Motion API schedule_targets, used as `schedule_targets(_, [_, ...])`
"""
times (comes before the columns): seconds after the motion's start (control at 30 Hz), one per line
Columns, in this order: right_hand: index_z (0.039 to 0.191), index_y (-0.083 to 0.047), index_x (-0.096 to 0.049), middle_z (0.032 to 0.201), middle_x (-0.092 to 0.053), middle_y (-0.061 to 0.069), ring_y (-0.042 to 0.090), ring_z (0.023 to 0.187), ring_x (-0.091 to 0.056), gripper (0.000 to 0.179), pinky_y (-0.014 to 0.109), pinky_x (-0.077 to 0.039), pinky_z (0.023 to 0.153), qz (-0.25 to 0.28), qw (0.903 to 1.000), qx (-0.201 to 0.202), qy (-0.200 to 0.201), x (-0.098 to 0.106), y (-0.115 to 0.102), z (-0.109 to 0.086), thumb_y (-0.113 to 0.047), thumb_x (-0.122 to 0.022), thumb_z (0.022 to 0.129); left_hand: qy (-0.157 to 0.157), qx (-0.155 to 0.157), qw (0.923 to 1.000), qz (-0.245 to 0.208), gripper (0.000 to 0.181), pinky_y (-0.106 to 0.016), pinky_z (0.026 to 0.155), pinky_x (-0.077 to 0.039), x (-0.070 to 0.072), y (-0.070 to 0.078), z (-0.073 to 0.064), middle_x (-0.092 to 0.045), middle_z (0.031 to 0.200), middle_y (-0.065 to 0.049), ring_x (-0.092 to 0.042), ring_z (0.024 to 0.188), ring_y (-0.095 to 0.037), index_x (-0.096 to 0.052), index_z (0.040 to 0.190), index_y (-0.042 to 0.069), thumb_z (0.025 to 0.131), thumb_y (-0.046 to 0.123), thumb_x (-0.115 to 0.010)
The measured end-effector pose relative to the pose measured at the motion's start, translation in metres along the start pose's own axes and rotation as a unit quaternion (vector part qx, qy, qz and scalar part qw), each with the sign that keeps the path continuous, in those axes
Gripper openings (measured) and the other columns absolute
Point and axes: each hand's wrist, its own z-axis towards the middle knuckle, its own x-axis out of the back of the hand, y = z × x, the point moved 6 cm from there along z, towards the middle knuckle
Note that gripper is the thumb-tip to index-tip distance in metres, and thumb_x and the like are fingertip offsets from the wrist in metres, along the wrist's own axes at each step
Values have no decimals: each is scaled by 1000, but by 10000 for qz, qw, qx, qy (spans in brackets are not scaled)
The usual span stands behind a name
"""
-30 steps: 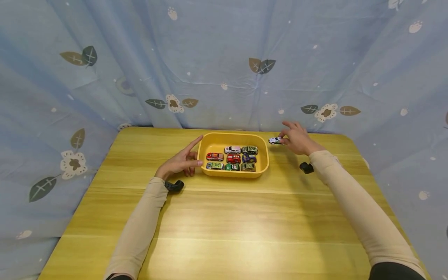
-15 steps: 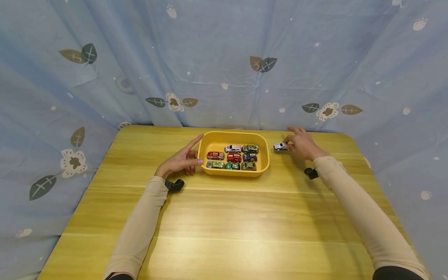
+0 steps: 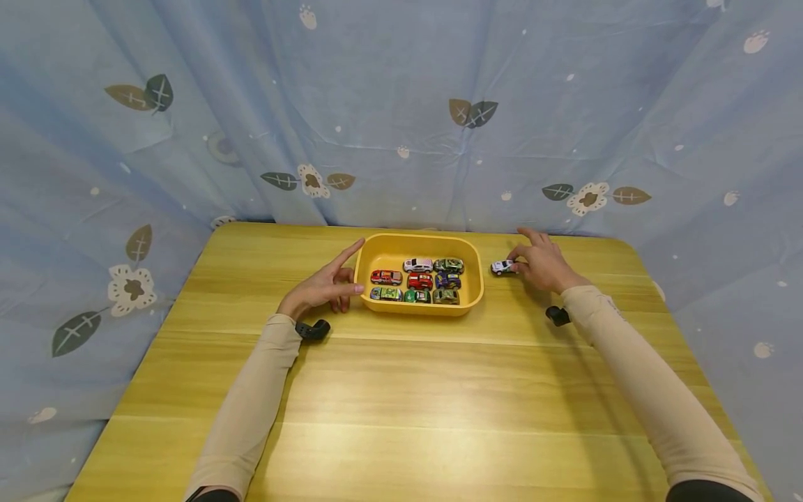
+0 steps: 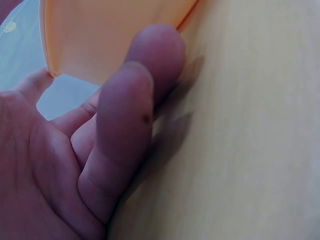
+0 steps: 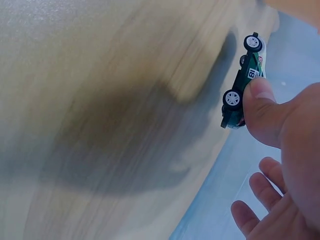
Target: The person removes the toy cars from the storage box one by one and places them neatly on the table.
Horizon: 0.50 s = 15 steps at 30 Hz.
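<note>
My right hand (image 3: 543,267) pinches a small toy car (image 3: 504,267) between thumb and fingers, just right of the yellow bin (image 3: 419,309). In the right wrist view the toy car (image 5: 245,82) shows a dark green side with a number sticker and white-hubbed wheels, close over the tabletop. The remaining right fingers are spread away from it. At the bin's left end, my left hand (image 3: 318,286) rests with the thumb at the front corner and the straight index finger at the back corner. Its other fingers bend loosely beside the outer wall, near the table.
Several toy cars stand in rows inside the bin, among them a red car (image 3: 419,281) in the middle and an orange-red car (image 3: 385,277) at left. The wooden table (image 3: 401,404) ends at a blue patterned curtain (image 3: 376,104) behind.
My right hand has moved slightly right and toward me with the toy car, lowering it beside the bin. The left hand and the bin have stayed in place.
</note>
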Motion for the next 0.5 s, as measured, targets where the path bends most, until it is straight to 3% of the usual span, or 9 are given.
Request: schedule_targets(0.5, [123,-2,-74,166,-29,33,59,150,-25,24,79,-27,114,63,9998,-123,-170,-12,2,-1,-16,-68,105,-7,1,9999,-118,96,-38,54,-55,-1,2,-2,-59,100,-19,-64,66,-31,-10,165,58,102,21,-73])
